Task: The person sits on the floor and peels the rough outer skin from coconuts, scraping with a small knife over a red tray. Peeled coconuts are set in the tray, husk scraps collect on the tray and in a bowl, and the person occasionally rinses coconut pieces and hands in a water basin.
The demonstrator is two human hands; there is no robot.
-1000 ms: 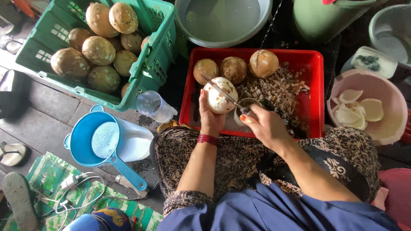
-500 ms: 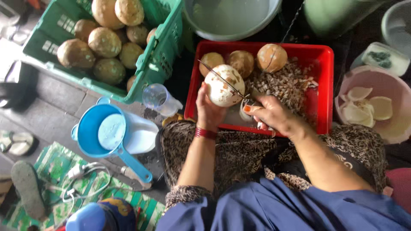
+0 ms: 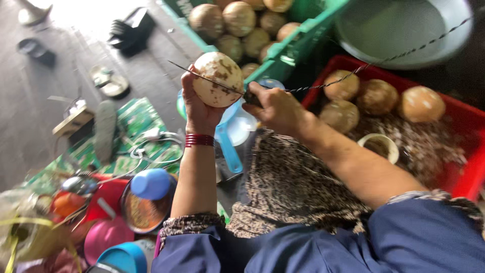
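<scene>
My left hand point(image 3: 198, 108) holds up a pale, mostly peeled coconut point(image 3: 218, 79) with brown patches, gripping it from below. My right hand point(image 3: 275, 107) grips the handle of a thin knife point(image 3: 202, 77) whose blade lies across the coconut, its tip poking out to the left. A red band circles my left wrist. The red tray point(image 3: 467, 121) to the right holds several peeled brown coconuts point(image 3: 376, 96), brown peelings and a small white bowl point(image 3: 380, 146).
A green crate point(image 3: 298, 48) of unpeeled coconuts stands behind the hands, a large grey basin point(image 3: 399, 30) beside it. A blue scoop point(image 3: 227, 146) lies under my hands. Sandals, cables, a green mat and coloured plastic containers crowd the floor at left.
My head has swung left, shifting the view. The coconut has been lifted off the red tray and now sits in front of the green crate, with the knife against it.
</scene>
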